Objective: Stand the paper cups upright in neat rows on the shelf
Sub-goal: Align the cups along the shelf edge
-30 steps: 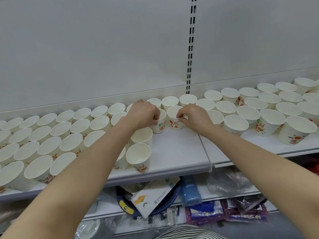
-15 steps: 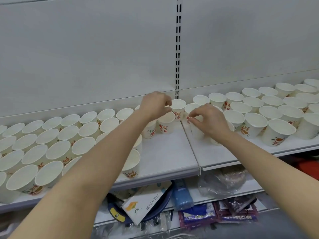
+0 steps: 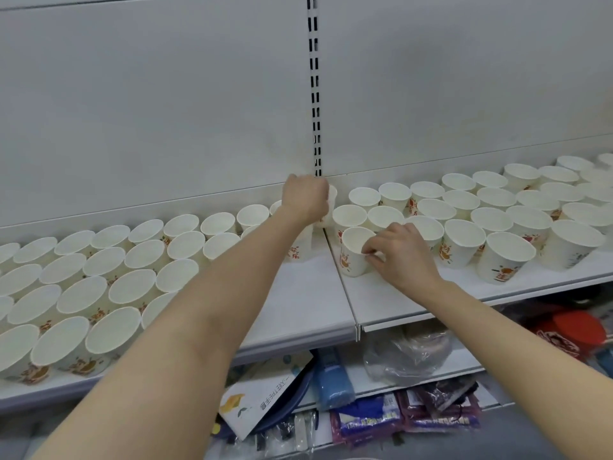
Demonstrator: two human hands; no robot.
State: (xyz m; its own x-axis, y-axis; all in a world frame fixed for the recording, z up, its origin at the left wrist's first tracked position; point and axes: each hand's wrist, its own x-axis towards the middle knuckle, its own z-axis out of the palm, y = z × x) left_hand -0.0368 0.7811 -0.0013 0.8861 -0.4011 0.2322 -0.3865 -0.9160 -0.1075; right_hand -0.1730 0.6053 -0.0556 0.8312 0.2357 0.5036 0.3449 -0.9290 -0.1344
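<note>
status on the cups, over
Left hand grips back-row cup by the wall. Right hand pinches front cup rim, upright on shelf. Nothing blocking.

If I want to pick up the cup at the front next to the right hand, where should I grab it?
Probably by its rim, pinched from above on the open front-left side. The front cup stands upright with its mouth open, and other cups crowd close behind and to its right, so there is little room there. The right hand already pinches the rim on its right side.

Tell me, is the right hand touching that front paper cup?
Touching: the head view shows the right hand pinching the rim of the front paper cup between its fingertips.
</note>
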